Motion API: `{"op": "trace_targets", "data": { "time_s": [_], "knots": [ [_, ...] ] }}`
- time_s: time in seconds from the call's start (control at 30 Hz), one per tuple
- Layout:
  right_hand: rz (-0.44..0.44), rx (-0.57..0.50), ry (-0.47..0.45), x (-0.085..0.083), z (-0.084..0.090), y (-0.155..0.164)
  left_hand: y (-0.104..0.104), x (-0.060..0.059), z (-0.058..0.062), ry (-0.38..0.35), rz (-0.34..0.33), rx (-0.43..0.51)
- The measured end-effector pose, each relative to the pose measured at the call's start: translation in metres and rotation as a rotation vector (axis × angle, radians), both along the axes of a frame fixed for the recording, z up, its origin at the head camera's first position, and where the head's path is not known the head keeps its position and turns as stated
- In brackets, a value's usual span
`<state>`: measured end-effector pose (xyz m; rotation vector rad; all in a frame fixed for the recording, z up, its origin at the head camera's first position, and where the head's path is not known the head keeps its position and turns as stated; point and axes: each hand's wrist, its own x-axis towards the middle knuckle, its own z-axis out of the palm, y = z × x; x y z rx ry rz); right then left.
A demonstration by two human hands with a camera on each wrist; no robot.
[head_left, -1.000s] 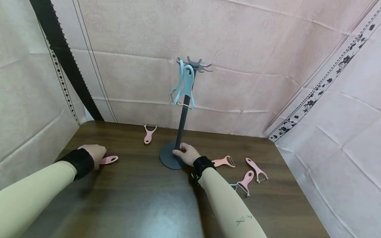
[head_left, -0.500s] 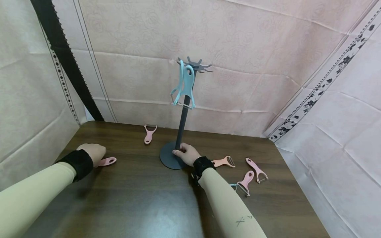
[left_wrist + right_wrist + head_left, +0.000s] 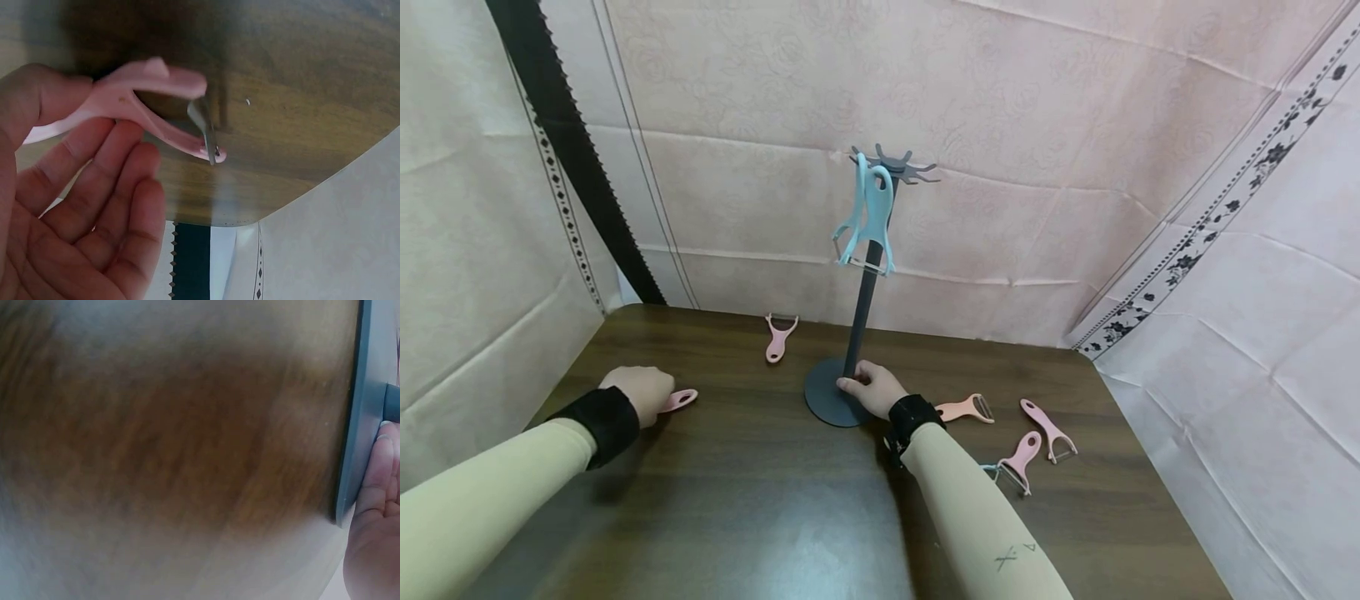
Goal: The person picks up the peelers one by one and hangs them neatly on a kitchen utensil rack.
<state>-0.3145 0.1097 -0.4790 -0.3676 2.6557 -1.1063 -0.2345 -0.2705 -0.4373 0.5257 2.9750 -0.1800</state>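
My left hand (image 3: 643,390) is just above the table's left side. It pinches a pink Y-shaped peeler (image 3: 122,97) between thumb and fingers; in the left wrist view its metal blade points away from the palm. The holed handle end (image 3: 682,400) pokes out to the right of the hand in the head view. My right hand (image 3: 874,390) holds a dark grey stand (image 3: 827,398) low down, thumb and fingers at the foot of the pole, over the round base. Two light blue peelers (image 3: 877,208) hang from hooks on the left of the stand's top.
A pink peeler (image 3: 777,340) lies near the back edge. Right of the stand lie an orange peeler (image 3: 962,408), two pink peelers (image 3: 1021,454) and a partly hidden blue one (image 3: 990,468). Bare hooks (image 3: 913,171) face right. Pale cloth (image 3: 970,250) surrounds the wooden table (image 3: 760,517).
My left hand has shifted slightly right, and the peeler in it has turned a little, its handle end now angled further up. The right hand keeps its place at the stand.
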Motion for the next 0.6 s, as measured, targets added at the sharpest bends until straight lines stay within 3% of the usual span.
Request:
{"op": "trace_targets", "data": {
  "time_s": [0.4, 0.6],
  "knots": [
    [0.006, -0.008, -0.008, -0.001, -0.003, 0.001, 0.007, 0.005, -0.012, 0.115, 0.012, -0.041],
    [0.004, -0.022, -0.003, -0.002, -0.002, 0.001, 0.004, 0.003, -0.016, 0.129, 0.026, -0.061]
  ]
}}
